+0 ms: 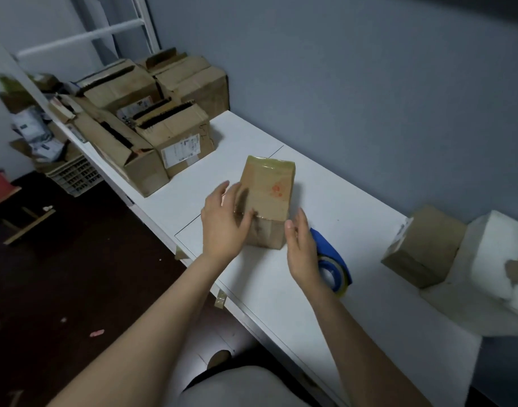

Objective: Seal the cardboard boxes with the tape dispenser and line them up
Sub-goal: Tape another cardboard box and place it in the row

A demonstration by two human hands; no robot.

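A small brown cardboard box [266,192] with clear tape over its top and a red mark lies on the white table [354,218] in front of me. My left hand [225,224] rests against the box's near left corner, thumb on its top, fingers fairly straight. My right hand [300,248] hovers just right of the box's near end, fingers relaxed, holding nothing. The blue tape dispenser [332,262] with a clear tape roll lies on the table right behind my right hand, partly hidden by it.
Several open cardboard boxes [152,130] crowd the table's far left end. At the right stand a brown taped box [422,248] and a white box [492,259] against the grey wall. Tape scraps [221,298] hang off the table's near edge. Dark floor lies to the left.
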